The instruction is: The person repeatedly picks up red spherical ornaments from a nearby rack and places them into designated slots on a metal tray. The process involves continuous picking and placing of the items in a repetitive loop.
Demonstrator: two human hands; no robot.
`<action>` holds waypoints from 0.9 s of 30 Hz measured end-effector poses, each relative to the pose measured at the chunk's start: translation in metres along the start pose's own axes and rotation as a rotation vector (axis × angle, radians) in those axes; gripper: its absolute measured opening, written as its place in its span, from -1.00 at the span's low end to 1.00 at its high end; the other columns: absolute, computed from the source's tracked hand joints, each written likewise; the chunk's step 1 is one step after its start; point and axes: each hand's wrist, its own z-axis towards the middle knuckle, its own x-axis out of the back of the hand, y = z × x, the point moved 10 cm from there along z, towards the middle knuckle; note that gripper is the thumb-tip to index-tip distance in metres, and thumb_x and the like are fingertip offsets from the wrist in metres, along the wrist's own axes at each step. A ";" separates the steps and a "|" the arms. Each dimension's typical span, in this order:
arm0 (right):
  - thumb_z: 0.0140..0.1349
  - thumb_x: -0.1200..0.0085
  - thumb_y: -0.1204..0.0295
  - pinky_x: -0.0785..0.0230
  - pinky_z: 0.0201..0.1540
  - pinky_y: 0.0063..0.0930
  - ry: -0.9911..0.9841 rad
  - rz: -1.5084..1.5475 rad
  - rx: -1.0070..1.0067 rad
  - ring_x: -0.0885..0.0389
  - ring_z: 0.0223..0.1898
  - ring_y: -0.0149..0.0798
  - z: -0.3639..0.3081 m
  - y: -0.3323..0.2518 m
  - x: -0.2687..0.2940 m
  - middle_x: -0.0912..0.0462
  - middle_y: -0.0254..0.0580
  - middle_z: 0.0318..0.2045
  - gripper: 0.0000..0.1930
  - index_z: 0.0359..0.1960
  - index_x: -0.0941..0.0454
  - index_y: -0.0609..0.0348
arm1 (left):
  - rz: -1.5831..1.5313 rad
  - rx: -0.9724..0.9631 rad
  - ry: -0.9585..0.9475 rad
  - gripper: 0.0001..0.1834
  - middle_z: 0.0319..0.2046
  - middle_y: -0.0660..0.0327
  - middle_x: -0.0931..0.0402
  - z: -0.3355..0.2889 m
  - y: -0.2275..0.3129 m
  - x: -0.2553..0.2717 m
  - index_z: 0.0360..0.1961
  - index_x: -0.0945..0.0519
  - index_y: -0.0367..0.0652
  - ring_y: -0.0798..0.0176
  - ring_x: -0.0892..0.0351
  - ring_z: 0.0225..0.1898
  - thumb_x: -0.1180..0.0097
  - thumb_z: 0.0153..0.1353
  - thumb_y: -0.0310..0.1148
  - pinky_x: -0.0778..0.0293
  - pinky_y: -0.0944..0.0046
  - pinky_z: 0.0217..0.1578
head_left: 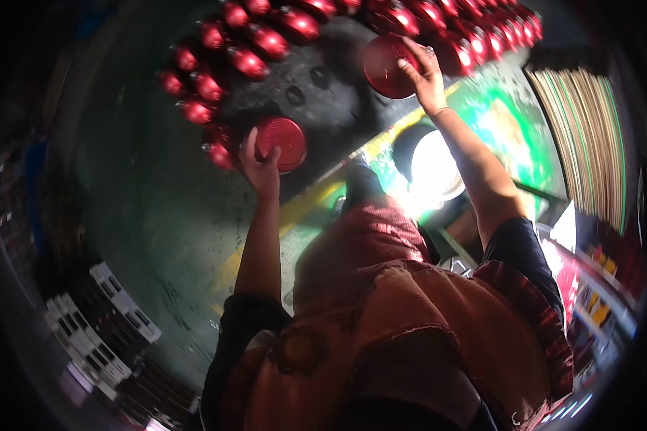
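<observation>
My left hand (262,167) is closed around the edge of a red cylinder (286,144), whose round, flat end faces up at me. Farther off and to the right, my right hand (429,80) grips a second red cylinder (385,66), also seen end-on, with thumb and fingers at its right side. Beyond both hands stand several shiny red cylinders with small silvery necks, one group at the far left (248,62) and another at the far right (474,36). Nearest to my left hand is a red cylinder (219,152) at the end of the left group.
A yellow line (313,205) crosses the green floor (151,237). Bright light glares off a round white object (436,167) below my right forearm. Stacked flat sheets (579,136) stand at the right. Black-and-white boxes (93,337) lie at the lower left.
</observation>
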 end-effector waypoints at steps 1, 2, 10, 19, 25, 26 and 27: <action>0.32 -0.19 0.41 -0.39 0.19 -0.39 0.046 0.292 -0.161 -0.52 0.11 -0.22 -0.025 0.002 0.023 -0.53 -0.12 0.11 -0.48 0.32 -0.42 -0.03 | -0.396 0.227 -0.050 -0.30 0.16 0.11 -0.44 -0.014 -0.011 -0.009 0.27 -0.46 -0.18 0.12 -0.41 0.20 -0.33 0.03 -0.57 -0.33 0.13 0.23; 0.34 -0.16 0.44 -0.39 0.19 -0.44 0.095 0.607 -0.258 -0.53 0.09 -0.31 -0.051 -0.002 0.042 -0.55 -0.18 0.10 -0.48 0.33 -0.39 0.06 | -0.614 0.272 -0.076 -0.36 0.22 0.11 -0.43 -0.030 0.000 -0.017 0.34 -0.37 -0.23 0.19 -0.46 0.18 -0.18 0.20 -0.59 -0.31 0.21 0.26; 0.35 -0.11 0.25 -0.47 0.14 -0.31 0.337 0.903 -0.158 -0.54 0.09 -0.18 -0.179 -0.053 0.189 -0.51 -0.05 0.15 -0.42 0.33 -0.29 0.21 | -1.969 1.016 -0.942 -0.42 0.29 -0.07 -0.35 -0.140 0.153 -0.175 0.34 -0.37 -0.09 -0.03 -0.32 0.34 -0.05 0.30 -0.24 -0.28 -0.16 0.31; 0.24 -0.19 0.49 -0.35 0.29 -0.28 0.381 0.169 -0.324 -0.47 0.24 -0.14 -0.256 0.025 0.265 -0.50 -0.07 0.20 -0.44 0.29 -0.35 0.16 | -1.920 1.480 -1.479 -0.23 0.22 -0.02 -0.37 -0.260 0.255 -0.337 0.26 -0.48 0.06 -0.08 -0.43 0.13 -0.35 0.02 0.08 -0.57 -0.04 -0.11; 0.33 -0.05 0.49 -0.31 0.35 -0.24 0.294 0.090 -0.297 -0.45 0.27 -0.09 -0.259 0.012 0.306 -0.51 -0.04 0.20 -0.56 0.25 -0.39 0.16 | -1.964 1.452 -1.366 -0.30 0.24 0.01 -0.36 -0.288 0.274 -0.388 0.28 -0.45 0.08 -0.06 -0.42 0.15 -0.26 0.13 0.05 -0.58 -0.04 -0.10; 0.38 0.02 0.46 -0.36 0.31 -0.20 0.391 1.037 -0.399 -0.49 0.22 -0.08 -0.267 0.028 0.296 -0.52 -0.02 0.18 -0.60 0.24 -0.40 0.16 | -1.973 1.401 -1.352 -0.30 0.25 0.03 -0.36 -0.288 0.278 -0.391 0.29 -0.44 0.07 -0.06 -0.41 0.16 -0.26 0.13 0.04 -0.58 -0.04 -0.10; 0.42 0.09 0.44 -0.41 0.27 -0.15 0.460 1.860 -0.413 -0.53 0.17 -0.08 -0.272 0.028 0.280 -0.54 0.00 0.15 -0.63 0.24 -0.41 0.16 | -1.974 1.367 -1.358 -0.29 0.26 0.05 -0.36 -0.287 0.281 -0.393 0.30 -0.43 0.07 -0.05 -0.41 0.18 -0.26 0.14 0.04 -0.58 -0.04 -0.10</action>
